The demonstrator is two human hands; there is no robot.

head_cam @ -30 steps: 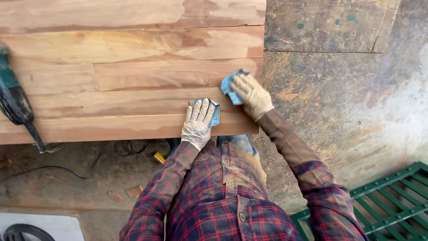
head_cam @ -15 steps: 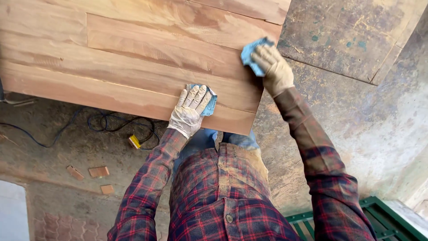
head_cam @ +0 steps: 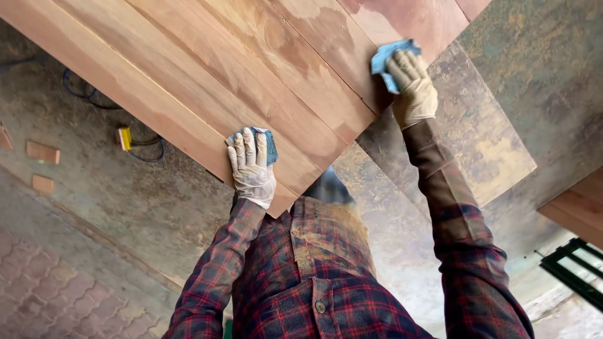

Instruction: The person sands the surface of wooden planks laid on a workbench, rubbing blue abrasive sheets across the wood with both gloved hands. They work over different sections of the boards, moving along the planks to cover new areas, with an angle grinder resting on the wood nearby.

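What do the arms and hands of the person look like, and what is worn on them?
Both hands, left hand and right hand, wear pale, whitish work gloves, somewhat soiled. Both arms have long sleeves of red and dark plaid flannel; the right sleeve's forearm looks brownish and dusty.

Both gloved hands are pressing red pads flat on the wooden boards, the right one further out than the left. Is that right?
Not quite: the pads are blue, not red. The head view shows the left hand flat on one blue pad and the right hand further out on another blue pad, both on the wooden boards.
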